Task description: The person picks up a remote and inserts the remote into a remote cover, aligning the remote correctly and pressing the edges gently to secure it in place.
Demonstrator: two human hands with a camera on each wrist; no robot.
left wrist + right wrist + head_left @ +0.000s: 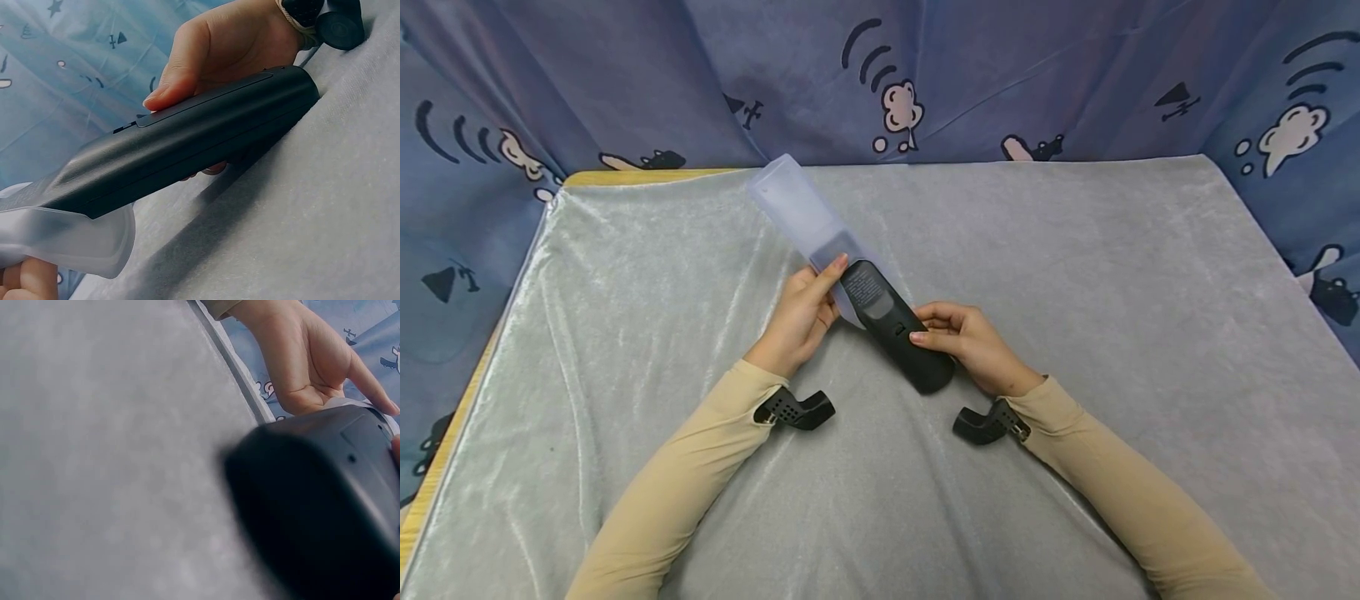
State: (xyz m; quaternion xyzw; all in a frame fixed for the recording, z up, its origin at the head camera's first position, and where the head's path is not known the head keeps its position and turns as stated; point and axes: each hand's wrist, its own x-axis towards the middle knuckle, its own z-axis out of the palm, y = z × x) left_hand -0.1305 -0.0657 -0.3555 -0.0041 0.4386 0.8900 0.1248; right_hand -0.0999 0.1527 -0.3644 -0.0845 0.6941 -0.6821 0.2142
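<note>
A black remote control [898, 333] lies slantwise between the hands, its back with label and battery cover facing up. Its upper end sits in the mouth of a translucent whitish sleeve [790, 204], which stretches away to the upper left. My left hand [797, 321] grips the sleeve near that mouth, thumb on top by the remote's end. With thumb above and fingers beneath, my right hand [973, 342] pinches the remote's lower half. The left wrist view shows the sleeve's flared rim [112, 244] under the remote; in the right wrist view the remote's near end [312, 506] is blurred.
A grey velvety cloth [1112, 250] covers the table, with a yellow edge [640, 177] showing at the back left. A patterned blue curtain [970, 75] hangs behind and at both sides. Black wrist cameras [797, 408] stick out from the sleeve cuffs.
</note>
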